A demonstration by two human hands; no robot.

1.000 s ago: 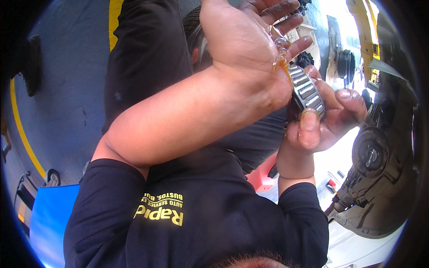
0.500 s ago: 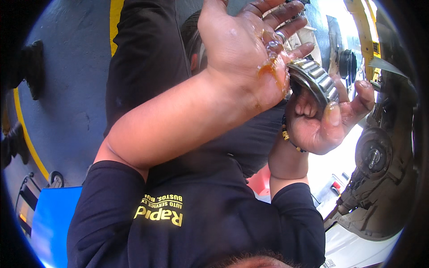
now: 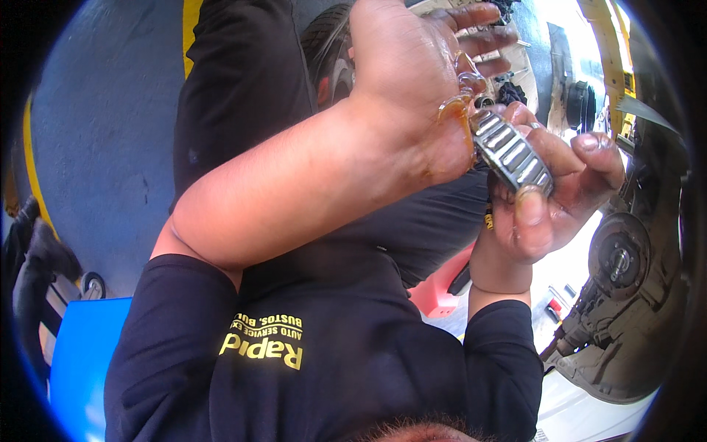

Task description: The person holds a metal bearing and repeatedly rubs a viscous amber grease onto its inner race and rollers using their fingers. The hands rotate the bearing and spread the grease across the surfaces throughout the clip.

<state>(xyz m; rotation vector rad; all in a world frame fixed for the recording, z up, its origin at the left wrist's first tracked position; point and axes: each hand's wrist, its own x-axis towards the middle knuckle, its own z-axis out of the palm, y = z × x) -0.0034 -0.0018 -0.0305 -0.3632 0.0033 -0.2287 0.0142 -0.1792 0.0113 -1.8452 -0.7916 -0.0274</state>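
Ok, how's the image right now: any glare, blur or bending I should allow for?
In the head view, the background below the right hand washes out to white; the roller bearing looks fairly sharp, with bright highlights along its rollers; grease on the left hand glints; the yellow floor line bends near the left rim, and the corners are black.

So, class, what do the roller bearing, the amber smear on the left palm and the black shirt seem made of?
Roller bearing: polished metal, probably steel, from its bright reflections. Amber smear: likely grease, glossy and translucent. Black shirt: matte fabric, perhaps cotton, from soft folds.
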